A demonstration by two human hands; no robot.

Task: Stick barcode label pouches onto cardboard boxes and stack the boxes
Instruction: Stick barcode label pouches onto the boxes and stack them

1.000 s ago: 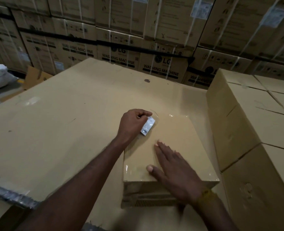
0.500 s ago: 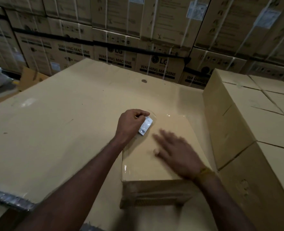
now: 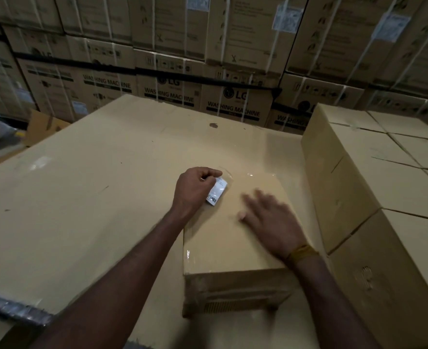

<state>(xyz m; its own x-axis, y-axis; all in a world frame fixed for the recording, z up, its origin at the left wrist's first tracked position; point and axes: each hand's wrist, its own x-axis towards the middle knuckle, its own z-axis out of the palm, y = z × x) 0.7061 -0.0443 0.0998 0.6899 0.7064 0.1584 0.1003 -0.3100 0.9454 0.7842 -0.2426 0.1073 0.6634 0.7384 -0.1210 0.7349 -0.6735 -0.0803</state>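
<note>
- The big flat cardboard sheet fills the middle of the frame; it looks smooth, so the box could slide.
- The brown box sits low and center, with shiny tape.
- The right hand lies flat and loose on it.
- The left hand pinches the small clear label pouch at the box's upper left; it may stick crooked or wrinkle.

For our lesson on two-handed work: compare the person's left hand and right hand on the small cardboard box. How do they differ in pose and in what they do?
The left hand has curled fingers and pinches the barcode label pouch at the far left corner of the small cardboard box; the right hand lies with straight, spread fingers and holds nothing. The left hand looks sharp; the right hand is motion-blurred. Only the right wrist wears a yellow band. Both are over the box top.
</note>
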